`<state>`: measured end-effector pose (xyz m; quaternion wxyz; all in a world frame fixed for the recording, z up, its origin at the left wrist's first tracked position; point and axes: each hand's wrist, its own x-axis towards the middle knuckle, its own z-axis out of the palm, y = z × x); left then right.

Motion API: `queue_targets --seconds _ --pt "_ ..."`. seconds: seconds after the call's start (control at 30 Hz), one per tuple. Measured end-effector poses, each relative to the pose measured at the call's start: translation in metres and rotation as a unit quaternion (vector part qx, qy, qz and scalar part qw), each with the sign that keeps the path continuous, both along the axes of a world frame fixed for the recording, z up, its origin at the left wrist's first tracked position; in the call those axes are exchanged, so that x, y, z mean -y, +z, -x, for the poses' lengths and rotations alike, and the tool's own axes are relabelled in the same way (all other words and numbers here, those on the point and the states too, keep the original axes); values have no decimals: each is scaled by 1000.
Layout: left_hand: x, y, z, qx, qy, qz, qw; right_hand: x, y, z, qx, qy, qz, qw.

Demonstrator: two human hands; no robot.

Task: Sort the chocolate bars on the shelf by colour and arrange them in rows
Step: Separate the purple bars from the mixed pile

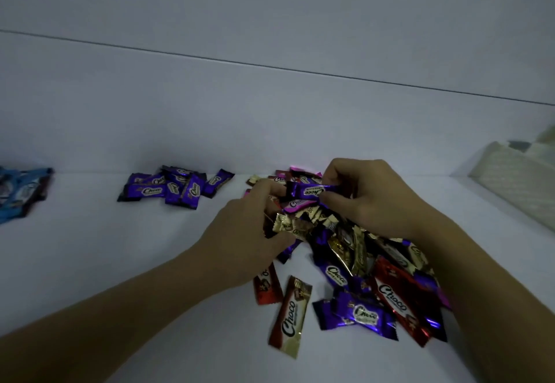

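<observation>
A mixed pile of chocolate bars (360,265) in purple, gold, red and pink wrappers lies on the white shelf (150,262). My right hand (369,193) pinches a purple bar (309,191) lifted just above the pile's far side. My left hand (249,232) digs into the pile's left edge, fingers curled round a gold-wrapped bar (285,226). A sorted heap of purple bars (174,188) sits to the left near the back wall. Farther left lies a heap of blue bars (21,193), partly cut off by the frame.
A pale woven box (516,178) stands at the right against the back wall. A red-and-gold bar (291,316) and a red bar (265,288) lie loose in front of the pile. Bare white shelf stretches between the heaps and along the front left.
</observation>
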<state>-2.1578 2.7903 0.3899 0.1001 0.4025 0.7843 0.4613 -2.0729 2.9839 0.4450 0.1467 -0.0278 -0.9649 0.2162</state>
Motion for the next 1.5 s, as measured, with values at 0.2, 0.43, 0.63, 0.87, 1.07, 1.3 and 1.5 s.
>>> queue_targets --seconds 0.2,0.43,0.63,0.87,1.07,1.3,1.5 --pt "1 9 3 105 0 -52 993 7 3 0 -24 8 7 1000" --pt "12 23 15 158 -47 -15 986 10 -5 0 -92 -7 22 996" --pt "27 53 40 -15 9 33 999 17 -4 7 -123 -32 41 991" --pt "61 66 58 -127 24 59 990 58 18 29 -85 24 91 992" --pt "101 48 92 -159 124 -5 980 104 17 87 -20 40 129 991" --pt "127 32 103 -276 82 162 944 100 7 103 93 13 -59 994" --pt "111 34 81 -317 37 170 932 83 23 66 125 67 -105 984"
